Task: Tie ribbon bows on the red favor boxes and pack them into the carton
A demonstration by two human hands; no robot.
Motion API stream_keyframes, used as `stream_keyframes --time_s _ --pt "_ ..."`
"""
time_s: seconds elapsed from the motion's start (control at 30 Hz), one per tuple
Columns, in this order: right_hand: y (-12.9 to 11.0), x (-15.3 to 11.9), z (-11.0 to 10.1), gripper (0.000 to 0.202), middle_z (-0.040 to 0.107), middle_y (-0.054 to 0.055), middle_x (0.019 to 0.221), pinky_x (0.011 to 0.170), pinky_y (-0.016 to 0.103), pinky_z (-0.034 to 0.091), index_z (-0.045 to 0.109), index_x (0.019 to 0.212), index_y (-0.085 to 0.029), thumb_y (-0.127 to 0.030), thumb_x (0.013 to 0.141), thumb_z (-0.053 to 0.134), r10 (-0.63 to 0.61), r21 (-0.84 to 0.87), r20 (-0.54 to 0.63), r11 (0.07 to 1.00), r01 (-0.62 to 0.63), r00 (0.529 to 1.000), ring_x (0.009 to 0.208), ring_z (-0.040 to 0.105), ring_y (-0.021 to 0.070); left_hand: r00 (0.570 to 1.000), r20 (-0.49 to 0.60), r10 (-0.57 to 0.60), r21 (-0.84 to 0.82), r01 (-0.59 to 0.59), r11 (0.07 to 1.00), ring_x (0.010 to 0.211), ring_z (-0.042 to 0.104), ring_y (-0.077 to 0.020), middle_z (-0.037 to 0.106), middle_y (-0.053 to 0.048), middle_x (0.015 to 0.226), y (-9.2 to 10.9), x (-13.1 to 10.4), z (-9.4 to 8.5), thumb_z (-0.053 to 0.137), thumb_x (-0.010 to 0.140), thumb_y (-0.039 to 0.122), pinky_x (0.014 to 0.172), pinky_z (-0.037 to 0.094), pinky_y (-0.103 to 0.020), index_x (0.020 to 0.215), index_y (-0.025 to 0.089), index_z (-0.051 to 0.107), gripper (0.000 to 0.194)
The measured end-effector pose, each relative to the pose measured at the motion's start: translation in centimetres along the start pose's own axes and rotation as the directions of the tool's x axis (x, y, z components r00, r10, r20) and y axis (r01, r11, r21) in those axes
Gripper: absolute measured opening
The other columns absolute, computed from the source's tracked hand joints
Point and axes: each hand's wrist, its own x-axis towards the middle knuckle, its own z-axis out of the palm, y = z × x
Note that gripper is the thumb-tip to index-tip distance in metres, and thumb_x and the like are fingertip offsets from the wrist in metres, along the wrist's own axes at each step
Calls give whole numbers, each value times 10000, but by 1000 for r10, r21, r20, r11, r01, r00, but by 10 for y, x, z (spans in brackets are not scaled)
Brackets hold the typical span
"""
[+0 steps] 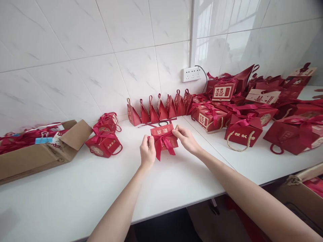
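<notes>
Left grip (147,149) and right grip (186,137), bare hands seen from above, both closed to a pinch at opposite ends of a red ribbon (165,143) tied in a bow. The thumb and fingers of the left grip meet at the ribbon's left side, those of the right grip at its upper right; whether either also takes in an edge of the card beneath cannot be told. The ribbon lies across a small red box (165,128) with pale gold lettering, placed between the two hands near the middle of the white bench (156,188); whether the box touches the surface is unclear. Two ribbon tails hang down over its near face.

Just beyond the box lie a black ring (159,124) and a dark strip (172,119). Behind these, seven pointed red boxes (161,112) with loops at their tips stand in a row before the tiled wall (75,33). To the left, two ribboned boxes (103,143) sit one behind the other, beside an open cardboard carton (32,168) containing red ribbon and a light blue clip (43,140). To the right, many finished-looking red boxes (241,129) are crowded together, some with rope handles. Above them, a white socket strip (191,74) is fixed to the wall. At the far right edge, part of another person's hand (318,94) is visible.
</notes>
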Motion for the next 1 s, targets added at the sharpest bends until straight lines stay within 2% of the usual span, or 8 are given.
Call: stream_keyframes --time_s 0.2,0.3,0.4,0.5,0.6,0.67,0.77,1.0 --pt "3 5 -1 412 352 -70 596 561 236 353 322 622 -200 -506 759 561 104 219 65 969 -116 992 527 366 75 999 8 -38 -73 39 997 509 297 -95 306 53 543 2 2 2 432 854 395 494 285 -208 610 208 292 338" --pt "5 5 -2 425 393 -65 590 568 242 358 343 620 -196 -526 745 579 102 161 74 981 -113 992 539 397 81 997 20 -70 -140 72 988 525 324 -87 330 51 563 3 3 1 459 839 411 508 311 -196 608 200 316 344" --pt "6 4 -3 406 451 -47 620 579 245 362 366 651 -193 -517 752 590 38 52 71 998 -42 997 587 439 98 995 55 -84 -216 94 972 569 406 -85 423 40 616 2 5 -1 515 802 455 542 359 -191 673 189 400 318" --pt "7 2 -6 406 505 -26 743 617 263 410 426 842 -196 -479 691 675 -20 -14 90 1000 22 996 674 490 123 986 115 -120 -268 147 952 593 470 -84 493 39 666 0 9 -3 667 683 438 553 386 -184 775 187 421 363" --pt "4 1 -9 824 520 5 888 679 303 472 312 1215 -213 -383 566 791 -34 -61 196 997 47 980 799 542 163 976 158 -152 -302 195 933 626 533 -100 543 38 701 -2 13 -5 736 612 363 582 430 -197 929 199 412 482" --pt "2 1 -10 1002 512 22 941 706 318 493 200 1339 -222 -305 545 805 -33 -97 264 993 61 964 850 554 179 969 181 -167 -294 215 931 670 577 -123 580 17 737 -3 15 -5 733 619 343 615 463 -223 1086 200 408 587" --pt "1 1 -12 980 511 14 918 683 320 509 163 1387 -238 -219 601 748 -23 -138 291 988 66 957 808 562 168 966 215 -146 -280 204 938 785 620 -159 626 -36 849 -3 17 -7 722 637 338 697 495 -261 1227 186 407 686" --pt "3 2 -14 909 495 -36 787 695 345 513 204 1355 -239 -160 603 708 -13 -152 301 986 61 954 770 557 163 969 238 -74 -257 136 957 975 606 -202 617 -81 1089 -4 15 -8 699 668 334 837 493 -313 1280 192 413 690"
